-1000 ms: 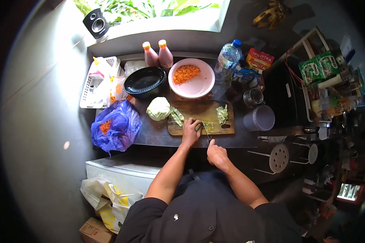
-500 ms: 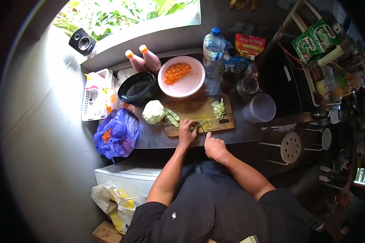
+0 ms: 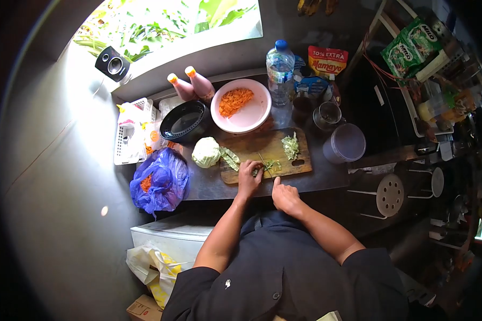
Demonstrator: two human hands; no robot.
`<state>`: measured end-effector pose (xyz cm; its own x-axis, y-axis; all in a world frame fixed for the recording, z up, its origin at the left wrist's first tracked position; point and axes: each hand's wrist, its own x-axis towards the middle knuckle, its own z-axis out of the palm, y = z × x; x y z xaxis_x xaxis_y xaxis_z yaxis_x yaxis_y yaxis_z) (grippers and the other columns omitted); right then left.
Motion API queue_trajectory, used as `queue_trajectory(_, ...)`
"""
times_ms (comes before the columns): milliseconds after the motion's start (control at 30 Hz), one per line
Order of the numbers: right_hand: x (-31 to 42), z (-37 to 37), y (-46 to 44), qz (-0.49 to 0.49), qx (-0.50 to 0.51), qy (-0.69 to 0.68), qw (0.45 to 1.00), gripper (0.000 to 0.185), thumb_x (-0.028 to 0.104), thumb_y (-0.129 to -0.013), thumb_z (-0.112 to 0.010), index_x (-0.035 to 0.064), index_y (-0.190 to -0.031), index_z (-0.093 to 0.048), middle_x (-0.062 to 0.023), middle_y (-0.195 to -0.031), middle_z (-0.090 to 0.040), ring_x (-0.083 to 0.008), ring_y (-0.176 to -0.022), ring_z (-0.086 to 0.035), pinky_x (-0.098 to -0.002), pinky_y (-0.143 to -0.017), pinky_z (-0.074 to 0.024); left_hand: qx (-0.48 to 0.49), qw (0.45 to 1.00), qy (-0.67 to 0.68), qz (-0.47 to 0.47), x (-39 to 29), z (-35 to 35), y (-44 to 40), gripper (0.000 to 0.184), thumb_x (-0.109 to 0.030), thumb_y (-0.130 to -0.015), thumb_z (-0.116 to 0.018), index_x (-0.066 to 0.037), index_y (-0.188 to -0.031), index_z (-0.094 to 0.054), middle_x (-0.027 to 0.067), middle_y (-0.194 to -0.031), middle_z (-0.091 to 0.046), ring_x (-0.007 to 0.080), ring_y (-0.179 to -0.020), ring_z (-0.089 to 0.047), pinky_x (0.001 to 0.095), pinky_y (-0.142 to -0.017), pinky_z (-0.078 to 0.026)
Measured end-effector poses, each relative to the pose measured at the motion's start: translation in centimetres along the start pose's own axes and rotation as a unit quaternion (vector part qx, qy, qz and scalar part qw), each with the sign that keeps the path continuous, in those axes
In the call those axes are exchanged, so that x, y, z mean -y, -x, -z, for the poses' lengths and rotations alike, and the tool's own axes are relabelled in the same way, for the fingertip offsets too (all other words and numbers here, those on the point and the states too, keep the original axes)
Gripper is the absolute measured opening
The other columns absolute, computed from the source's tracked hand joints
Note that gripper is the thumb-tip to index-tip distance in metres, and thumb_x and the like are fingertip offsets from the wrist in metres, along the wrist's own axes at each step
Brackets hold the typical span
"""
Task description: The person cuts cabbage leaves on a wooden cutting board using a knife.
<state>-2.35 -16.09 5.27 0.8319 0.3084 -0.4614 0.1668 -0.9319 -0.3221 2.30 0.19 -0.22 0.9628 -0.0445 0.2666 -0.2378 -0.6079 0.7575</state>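
Observation:
My left hand [image 3: 249, 176] presses with bent fingers on a piece of cabbage [image 3: 256, 172] at the front of the wooden cutting board [image 3: 241, 143]. My right hand [image 3: 287, 196] is closed around the handle of a knife [image 3: 265, 166], its thin blade beside my left fingertips. Chopped green bits [image 3: 273, 165] lie right of the blade. A pile of shredded cabbage [image 3: 290, 146] sits at the board's right side. Near the left edge are a cut cabbage strip [image 3: 230, 159] and a cabbage head [image 3: 205, 152].
Behind the board stand a pink bowl [image 3: 257, 115] with shredded orange carrot, a black basin [image 3: 185, 122], two sauce bottles [image 3: 200, 84] and a water bottle [image 3: 280, 75]. A blue plastic bag [image 3: 168, 184] lies left. A clear tub [image 3: 344, 143] and glass mug [image 3: 326, 114] stand right.
The view has shifted slightly. The knife blade looks steeper and closer to my left fingers, and the chopped bits beside it look more spread out. Both hands keep their holds.

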Motion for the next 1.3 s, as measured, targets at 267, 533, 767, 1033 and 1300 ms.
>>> queue_trajectory(267, 0.4, 2.2, 0.0, -0.008, 0.049, -0.014, 0.999, 0.046, 0.006, -0.084, -0.060, -0.0095, -0.124, -0.042, -0.0263, -0.095, -0.072, -0.0388, -0.091, -0.072, -0.0462, -0.077, -0.0576, -0.005, 1.000, 0.000, -0.009, 0.0, 0.1, 0.2, 0.012, -0.005, -0.079, -0.073, -0.007, -0.091, -0.070, 0.0087, -0.086, -0.063, 0.0290, -0.086, -0.057, 0.0387, -0.080, -0.044)
queue_trajectory(533, 0.4, 0.7, -1.5, 0.012, 0.005, -0.014, 1.000, 0.051, 0.003, -0.082, -0.058, -0.0155, -0.126, -0.041, -0.0276, -0.089, -0.071, -0.0404, -0.086, -0.072, -0.0479, -0.076, -0.0577, -0.001, 1.000, 0.013, 0.001, 0.2, 0.1, 0.3, 0.012, -0.007, -0.079, -0.074, -0.005, -0.089, -0.068, 0.0094, -0.085, -0.062, 0.0286, -0.085, -0.057, 0.0387, -0.078, -0.046)
queue_trajectory(767, 0.8, 0.5, 0.0, -0.024, 0.056, -0.010, 0.998, 0.039, 0.008, -0.087, -0.059, -0.0059, -0.118, -0.042, -0.0261, -0.096, -0.072, -0.0395, -0.091, -0.072, -0.0480, -0.080, -0.0576, -0.008, 1.000, -0.003, -0.025, 0.4, 0.0, 0.3, 0.013, -0.005, -0.080, -0.073, -0.004, -0.091, -0.068, 0.0104, -0.086, -0.062, 0.0288, -0.085, -0.058, 0.0388, -0.077, -0.046)
queue_trajectory(1033, 1.4, 1.3, -0.5, -0.033, 0.057, 0.008, 0.998, 0.037, 0.008, -0.087, -0.058, -0.0042, -0.118, -0.043, -0.0243, -0.097, -0.072, -0.0375, -0.093, -0.072, -0.0458, -0.079, -0.0581, 0.019, 0.999, 0.012, -0.037, 0.8, 0.5, 0.3, 0.013, -0.004, -0.080, -0.071, -0.005, -0.093, -0.067, 0.0108, -0.091, -0.063, 0.0313, -0.089, -0.058, 0.0408, -0.080, -0.046)
queue_trajectory(1300, 1.0, 0.4, -1.4, -0.036, 0.029, 0.015, 0.999, 0.044, 0.010, -0.085, -0.061, -0.0058, -0.122, -0.042, -0.0231, -0.095, -0.073, -0.0357, -0.092, -0.073, -0.0445, -0.078, -0.0583, 0.014, 0.999, 0.017, -0.039, 0.8, 0.5, 0.5, 0.015, -0.003, -0.079, -0.072, -0.004, -0.093, -0.068, 0.0109, -0.088, -0.063, 0.0294, -0.087, -0.059, 0.0376, -0.078, -0.048)
